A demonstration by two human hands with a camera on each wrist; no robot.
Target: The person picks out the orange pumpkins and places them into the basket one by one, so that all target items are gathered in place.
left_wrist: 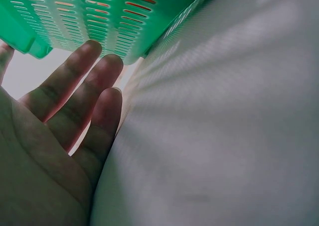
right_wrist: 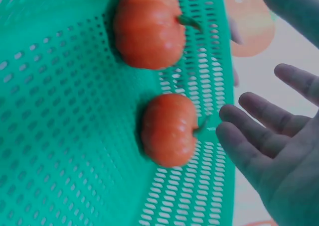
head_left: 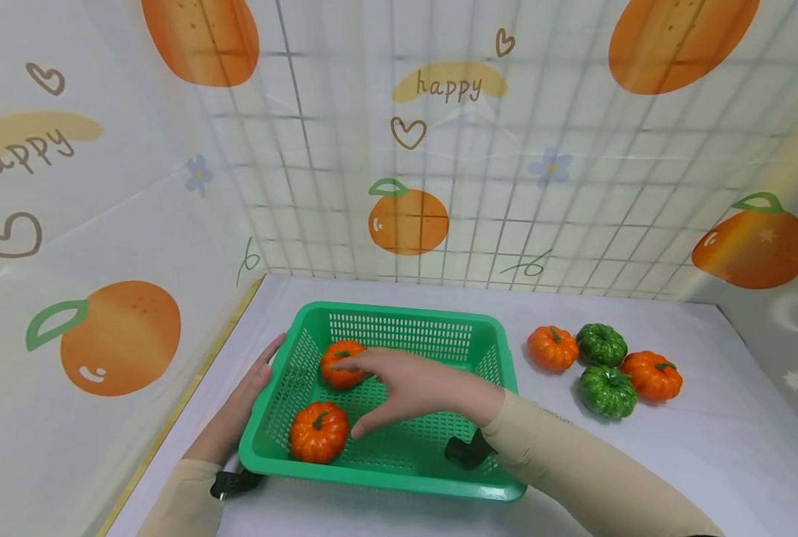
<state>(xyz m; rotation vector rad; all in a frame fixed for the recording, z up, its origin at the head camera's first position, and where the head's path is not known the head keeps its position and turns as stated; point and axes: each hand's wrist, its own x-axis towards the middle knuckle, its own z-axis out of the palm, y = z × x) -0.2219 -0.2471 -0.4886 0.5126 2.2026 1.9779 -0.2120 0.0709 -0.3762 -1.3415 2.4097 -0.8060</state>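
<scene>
A green plastic basket [head_left: 399, 312] with slotted walls holds two small orange pumpkins at its left end, a nearer pumpkin [head_left: 319, 434] and a farther one [head_left: 337, 374]. My right hand [head_left: 418, 384] hovers over the basket with thumb and fingers spread, holding nothing. Both pumpkins also show in the right wrist view, the larger-looking one [right_wrist: 149, 29] above the other [right_wrist: 171, 130], apart from the fingers. Along the basket's left side lies my left hand [head_left: 243, 399]. In the left wrist view its extended fingers [left_wrist: 102, 76] reach up to the slotted wall [left_wrist: 107, 22].
Right of the basket, two orange pumpkins [head_left: 553, 349] and two green pumpkins [head_left: 608, 392] sit grouped on the white tabletop [head_left: 708, 462]. A printed curtain [head_left: 466, 164] with a grid behind it closes off the back, and another patterned sheet [head_left: 124, 246] stands at left.
</scene>
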